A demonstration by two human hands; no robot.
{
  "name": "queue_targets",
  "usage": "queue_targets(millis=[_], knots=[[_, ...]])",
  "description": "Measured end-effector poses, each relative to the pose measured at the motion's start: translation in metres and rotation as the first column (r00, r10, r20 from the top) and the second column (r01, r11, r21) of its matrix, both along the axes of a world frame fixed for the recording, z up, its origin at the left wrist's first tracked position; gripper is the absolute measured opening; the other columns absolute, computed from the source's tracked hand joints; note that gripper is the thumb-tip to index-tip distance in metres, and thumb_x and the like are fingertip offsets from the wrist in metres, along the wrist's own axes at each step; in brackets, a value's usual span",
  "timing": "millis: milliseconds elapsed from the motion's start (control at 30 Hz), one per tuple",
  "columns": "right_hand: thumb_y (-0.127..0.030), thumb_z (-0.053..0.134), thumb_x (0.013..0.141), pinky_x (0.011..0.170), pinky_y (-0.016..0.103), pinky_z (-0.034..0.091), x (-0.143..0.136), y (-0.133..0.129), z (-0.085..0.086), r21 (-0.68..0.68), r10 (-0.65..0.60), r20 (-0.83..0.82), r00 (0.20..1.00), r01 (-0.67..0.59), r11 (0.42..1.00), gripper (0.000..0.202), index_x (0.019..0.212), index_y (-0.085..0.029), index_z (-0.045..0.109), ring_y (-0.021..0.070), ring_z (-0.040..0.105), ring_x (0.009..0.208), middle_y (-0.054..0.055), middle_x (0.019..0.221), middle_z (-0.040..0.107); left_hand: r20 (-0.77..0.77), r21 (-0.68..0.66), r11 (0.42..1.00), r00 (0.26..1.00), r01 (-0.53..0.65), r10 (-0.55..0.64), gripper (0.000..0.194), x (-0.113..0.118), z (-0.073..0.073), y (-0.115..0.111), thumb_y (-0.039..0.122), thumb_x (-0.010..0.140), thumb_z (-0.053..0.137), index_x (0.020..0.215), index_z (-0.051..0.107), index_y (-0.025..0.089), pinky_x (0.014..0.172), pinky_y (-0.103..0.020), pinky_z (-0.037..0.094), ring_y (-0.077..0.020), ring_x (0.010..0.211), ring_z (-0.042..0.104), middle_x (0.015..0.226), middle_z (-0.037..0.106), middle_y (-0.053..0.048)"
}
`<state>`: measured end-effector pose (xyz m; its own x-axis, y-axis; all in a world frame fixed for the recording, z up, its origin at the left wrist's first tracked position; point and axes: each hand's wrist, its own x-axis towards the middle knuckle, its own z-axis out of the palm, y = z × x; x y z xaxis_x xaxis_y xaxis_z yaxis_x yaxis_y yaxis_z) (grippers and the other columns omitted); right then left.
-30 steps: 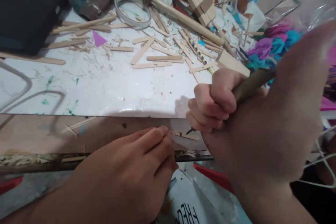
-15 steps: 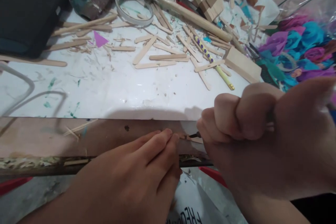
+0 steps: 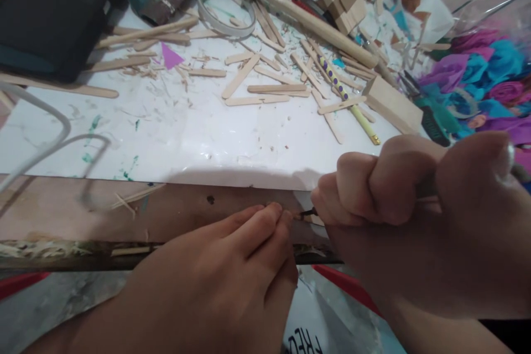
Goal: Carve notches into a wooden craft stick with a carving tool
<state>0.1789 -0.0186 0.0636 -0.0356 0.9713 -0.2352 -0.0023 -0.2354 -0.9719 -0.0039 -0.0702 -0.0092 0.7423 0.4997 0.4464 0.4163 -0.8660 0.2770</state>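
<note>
My left hand [image 3: 232, 260] presses down with its fingers together on a craft stick [image 3: 314, 220] at the front edge of the table; most of the stick is under the fingers. My right hand [image 3: 385, 204] makes a fist around a tool, its thumb sticking out to the upper right. Only the tool's thin dark tip [image 3: 307, 212] shows, pointing left at the stick close to my left fingertips. The handle is mostly hidden in the fist, so its kind cannot be told.
Craft sticks [image 3: 276, 88], a patterned pencil [image 3: 348, 100] and a tape roll [image 3: 226, 8] lie on the white sheet [image 3: 199, 144]. Behind are a hammer [image 3: 315, 25], wood blocks [image 3: 392, 105] and a black case [image 3: 62, 16]. Crepe paper flowers [image 3: 493, 61] lie right; a grey cable [image 3: 62, 121] left.
The view has shifted a little, so the table appears farther right. Relative to the table, my right hand has moved slightly left, bringing the tool's tip closer to my left fingertips.
</note>
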Motion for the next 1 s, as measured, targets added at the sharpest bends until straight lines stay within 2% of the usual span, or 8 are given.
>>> queue_targets(millis=[100,167,333,433,600,767,867,1000], knots=[[-0.065,0.078,0.098,0.039,0.022,0.034,0.000,-0.003,-0.001,-0.008,0.057,0.049,0.997,-0.057,0.998,0.097,0.040,-0.011,0.022,0.0054,0.030,0.036,-0.003,0.036,0.024,-0.010,-0.034,0.999,1.000,-0.003,0.003,0.036,0.001,-0.001,0.000,0.011,0.112,0.049,0.113,0.085,0.015,0.112,-0.039,0.054,-0.0284,0.118,0.075,0.128,0.084,-0.009],[-0.061,0.078,0.099,0.038,0.027,0.033,0.002,-0.006,-0.002,0.073,0.102,0.018,0.995,-0.103,0.992,0.095,0.042,-0.012,0.020,0.0080,0.031,0.037,-0.003,0.039,0.028,0.001,-0.030,1.000,1.000,-0.003,0.003,0.035,0.001,-0.001,-0.001,0.013,0.113,0.050,0.113,0.085,0.014,0.114,-0.038,0.053,-0.0281,0.119,0.074,0.129,0.084,-0.010],[-0.054,0.078,0.101,0.038,0.031,0.032,0.005,-0.010,-0.003,0.089,0.105,-0.001,0.994,-0.105,0.991,0.090,0.043,-0.014,0.022,0.0094,0.030,0.038,-0.003,0.041,0.025,0.007,-0.020,1.000,1.000,-0.010,0.010,0.029,0.002,0.001,-0.002,0.021,0.114,0.057,0.116,0.085,0.014,0.113,-0.037,0.052,-0.0281,0.117,0.072,0.126,0.084,-0.012],[-0.058,0.074,0.103,0.038,0.029,0.032,0.005,-0.009,-0.001,0.082,0.098,-0.006,0.995,-0.097,0.992,0.092,0.041,-0.013,0.023,0.0086,0.030,0.037,-0.003,0.041,0.028,0.009,-0.045,0.998,0.999,-0.033,0.033,0.027,0.003,0.000,-0.003,0.020,0.113,0.059,0.114,0.085,0.013,0.114,-0.037,0.051,-0.0282,0.117,0.071,0.125,0.084,-0.012],[-0.072,0.073,0.098,0.042,0.023,0.038,0.007,-0.007,0.002,-0.029,0.113,0.068,0.991,-0.111,0.993,0.095,0.040,-0.012,0.028,0.0077,0.035,0.038,-0.003,0.035,0.026,0.015,-0.035,0.999,1.000,-0.007,0.008,0.028,0.002,-0.001,-0.003,0.018,0.113,0.057,0.116,0.084,0.012,0.110,-0.038,0.054,-0.0282,0.112,0.072,0.123,0.084,-0.011],[-0.080,0.069,0.096,0.043,0.025,0.046,0.019,-0.009,0.000,-0.003,0.141,0.067,0.988,-0.141,0.990,0.091,0.043,-0.015,0.034,0.0092,0.041,0.041,-0.002,0.039,0.033,0.033,-0.059,0.998,0.999,-0.004,0.006,0.028,0.001,-0.002,-0.001,0.015,0.112,0.056,0.116,0.084,0.011,0.109,-0.039,0.056,-0.0298,0.114,0.072,0.125,0.083,-0.012],[-0.081,0.070,0.095,0.045,0.028,0.049,0.024,-0.010,-0.002,0.014,0.153,0.070,0.986,-0.154,0.988,0.087,0.046,-0.016,0.039,0.0109,0.045,0.043,-0.002,0.041,0.036,0.040,-0.061,0.998,0.999,-0.026,0.028,0.030,0.001,0.000,-0.002,0.014,0.112,0.055,0.114,0.085,0.011,0.111,-0.038,0.057,-0.0290,0.115,0.072,0.123,0.083,-0.012],[-0.073,0.066,0.102,0.045,0.027,0.046,0.019,-0.012,-0.003,0.056,0.151,0.061,0.987,-0.154,0.986,0.087,0.045,-0.015,0.034,0.0100,0.040,0.042,-0.002,0.040,0.030,0.025,-0.082,0.996,0.999,-0.027,0.030,0.027,0.003,0.002,-0.004,0.016,0.112,0.058,0.116,0.085,0.011,0.113,-0.038,0.058,-0.0276,0.116,0.072,0.125,0.083,-0.012]])
